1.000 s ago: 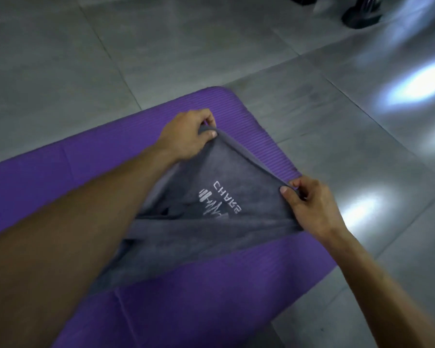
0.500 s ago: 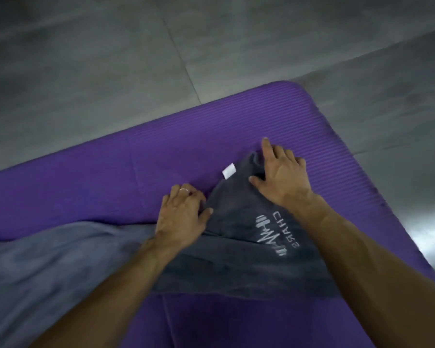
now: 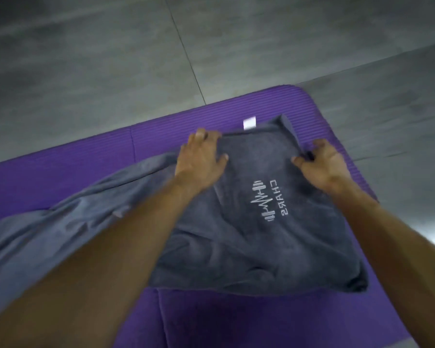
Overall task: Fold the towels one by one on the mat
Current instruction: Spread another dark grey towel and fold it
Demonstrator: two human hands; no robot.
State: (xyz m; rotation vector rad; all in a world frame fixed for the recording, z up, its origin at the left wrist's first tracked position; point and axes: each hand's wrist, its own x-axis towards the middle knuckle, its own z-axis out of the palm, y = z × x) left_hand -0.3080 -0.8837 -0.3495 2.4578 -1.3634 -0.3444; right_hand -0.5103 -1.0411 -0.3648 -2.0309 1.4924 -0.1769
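I see grey towel (image 3: pixel 249 234) on purple mat (image 3: pixel 86 172), w/ logo up. Left hand (image 3: pixel 199 159) grips its far edge, right hand (image 3: pixel 322 162) pinches far-right corner.

The single head-worn wide-angle camera looked forward and steeply down from close above the purple mat (image 3: pixel 60 177), which filled the lower frame, with grey tiled floor (image 3: pixel 86 59) across the top.
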